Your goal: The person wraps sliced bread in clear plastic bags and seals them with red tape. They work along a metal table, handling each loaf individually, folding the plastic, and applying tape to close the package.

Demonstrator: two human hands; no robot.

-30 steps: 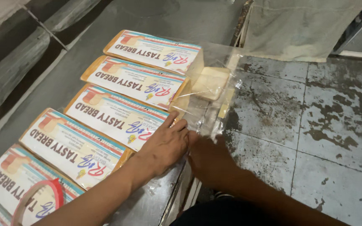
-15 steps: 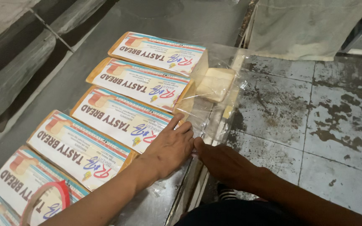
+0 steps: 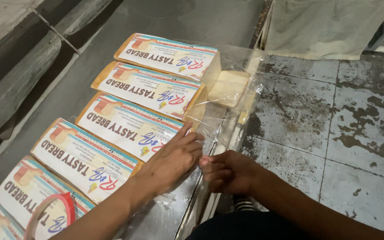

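Several wrapped bread loaves lie side by side on a grey metal table. My left hand lies palm-down on the near end of the third loaf, pressing its clear plastic bag end down. Just to its right at the table's edge is my right hand, fingers curled and pinching the same loose plastic. A red tape ring sits around my left forearm. The loaf behind also has loose clear plastic at its open end.
A loose bread slice lies in clear plastic near the table's right edge beside the farthest loaf. To the right is a stained, worn floor. A pale cloth sack hangs at the back right. Grey ledges run along the left.
The hands stay at the third loaf's bag end. My right hand's fingers have drawn in closer under the left hand's fingertips. The loaves have not moved.
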